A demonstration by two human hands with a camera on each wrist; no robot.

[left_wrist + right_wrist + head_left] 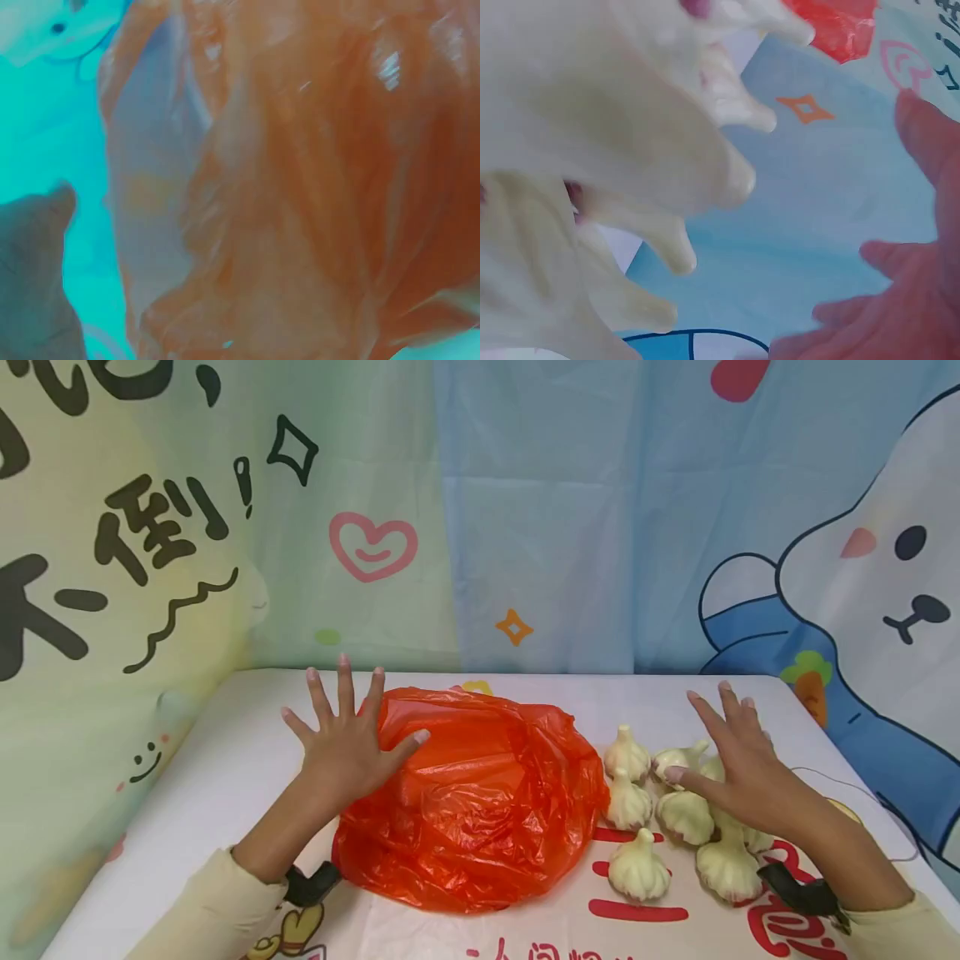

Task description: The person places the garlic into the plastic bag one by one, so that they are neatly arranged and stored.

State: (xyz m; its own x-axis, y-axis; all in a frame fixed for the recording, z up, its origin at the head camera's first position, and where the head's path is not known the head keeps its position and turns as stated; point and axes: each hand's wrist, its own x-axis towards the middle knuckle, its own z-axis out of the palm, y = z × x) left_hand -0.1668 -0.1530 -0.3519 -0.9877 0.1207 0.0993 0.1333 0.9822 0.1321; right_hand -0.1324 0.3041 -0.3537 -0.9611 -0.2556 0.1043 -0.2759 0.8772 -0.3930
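A translucent red plastic bag (480, 810) lies spread and crumpled on the table's middle. My left hand (348, 756) is held with fingers spread at the bag's left edge, its thumb overlapping the bag in the head view. To the right of the bag sit several whole garlic bulbs (640, 868), white with short stems. My right hand (750, 772) hovers with straight fingers over the right side of this group and hides part of it. In the right wrist view, garlic bulbs (630, 112) loom close at the left, apart from the fingers (900, 259).
A white table (217, 760) carries a printed beige mat (405, 935) with red lettering. Behind it hangs a cartoon-printed curtain (540, 543). Each wrist wears a black strap mount, and a thin cable (847, 777) runs along the table's right side.
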